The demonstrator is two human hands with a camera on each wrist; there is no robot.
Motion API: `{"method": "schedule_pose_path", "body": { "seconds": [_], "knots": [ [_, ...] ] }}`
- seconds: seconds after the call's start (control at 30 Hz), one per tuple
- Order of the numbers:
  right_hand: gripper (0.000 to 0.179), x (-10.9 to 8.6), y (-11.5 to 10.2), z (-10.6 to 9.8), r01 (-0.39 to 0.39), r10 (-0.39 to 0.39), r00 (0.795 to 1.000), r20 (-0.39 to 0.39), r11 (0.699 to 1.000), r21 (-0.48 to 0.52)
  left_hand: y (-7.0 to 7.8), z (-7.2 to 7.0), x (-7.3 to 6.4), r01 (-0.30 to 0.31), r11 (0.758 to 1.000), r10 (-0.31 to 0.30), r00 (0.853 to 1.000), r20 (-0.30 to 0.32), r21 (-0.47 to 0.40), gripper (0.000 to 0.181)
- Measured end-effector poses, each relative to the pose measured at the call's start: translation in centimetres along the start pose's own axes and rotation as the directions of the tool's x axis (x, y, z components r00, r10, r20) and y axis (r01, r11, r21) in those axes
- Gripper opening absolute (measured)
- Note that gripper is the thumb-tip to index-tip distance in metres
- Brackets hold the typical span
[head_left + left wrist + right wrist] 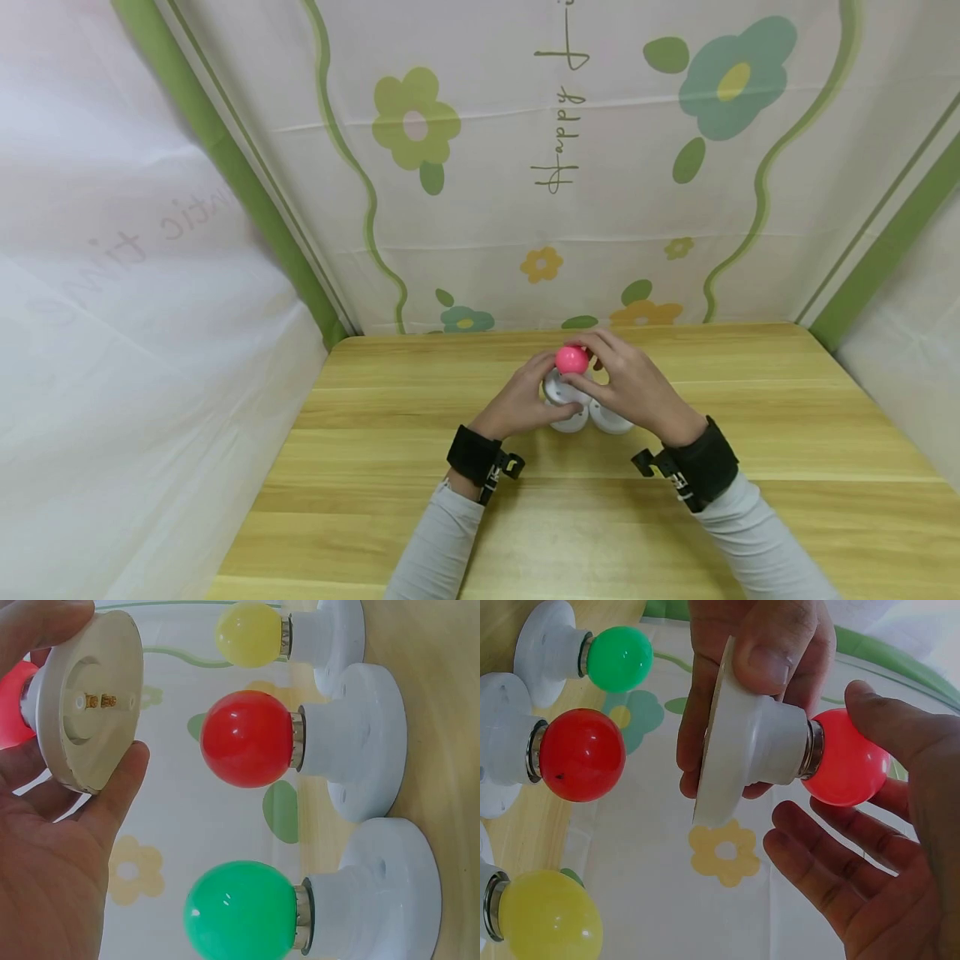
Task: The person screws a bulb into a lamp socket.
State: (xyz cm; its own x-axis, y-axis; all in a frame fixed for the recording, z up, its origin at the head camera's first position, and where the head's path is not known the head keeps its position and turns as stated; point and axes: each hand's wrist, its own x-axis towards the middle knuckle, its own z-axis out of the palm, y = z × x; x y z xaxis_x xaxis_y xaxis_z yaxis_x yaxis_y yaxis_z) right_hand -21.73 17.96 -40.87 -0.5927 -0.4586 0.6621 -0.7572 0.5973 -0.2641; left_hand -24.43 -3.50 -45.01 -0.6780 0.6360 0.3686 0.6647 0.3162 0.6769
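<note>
My left hand [525, 400] grips a white lamp holder [739, 742] by its round base, thumb on one side and fingers on the other. A pinkish-red light bulb [572, 360] sits in that holder, its metal collar showing at the socket. My right hand [633, 383] pinches the bulb, with the thumb against the glass and a finger behind it; the other fingers are spread below. The underside [97, 697] of the holder, with two brass screws, faces the left wrist camera. The lamp is held up, above the other holders.
Three more white holders stand upright in a row on the wooden table [360, 475], carrying a green bulb [244, 911], a red bulb [247, 739] and a yellow bulb [249, 634]. My hands partly hide them in the head view. A flowered curtain [487, 208] hangs behind the table.
</note>
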Motion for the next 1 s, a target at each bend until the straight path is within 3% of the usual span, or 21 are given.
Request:
{"method": "schedule_pose_path", "body": {
  "seconds": [0.2,0.37,0.57,1.0],
  "knots": [
    [0.067,-0.07,0.11,-0.12,0.007,-0.009,1.0,0.017,0.997,0.077,-0.01,-0.13,-0.04,-0.014,1.0,0.014,1.0,-0.006,-0.017,0.077],
    [0.062,-0.12,0.16,-0.29,0.038,-0.044,0.998,0.043,0.99,0.136,-0.04,-0.24,-0.05,-0.033,0.999,0.033,0.999,-0.001,-0.03,0.078],
    [0.05,-0.23,0.14,-0.37,0.049,-0.057,0.997,0.053,0.99,0.13,-0.12,-0.18,-0.02,-0.037,0.999,0.037,0.999,0.008,-0.025,0.075],
    [0.05,-0.11,0.15,-0.31,0.059,-0.06,0.998,0.004,0.993,0.102,0.07,-0.15,-0.08,-0.019,0.999,0.019,1.0,0.002,-0.029,0.073]
  ]
}}
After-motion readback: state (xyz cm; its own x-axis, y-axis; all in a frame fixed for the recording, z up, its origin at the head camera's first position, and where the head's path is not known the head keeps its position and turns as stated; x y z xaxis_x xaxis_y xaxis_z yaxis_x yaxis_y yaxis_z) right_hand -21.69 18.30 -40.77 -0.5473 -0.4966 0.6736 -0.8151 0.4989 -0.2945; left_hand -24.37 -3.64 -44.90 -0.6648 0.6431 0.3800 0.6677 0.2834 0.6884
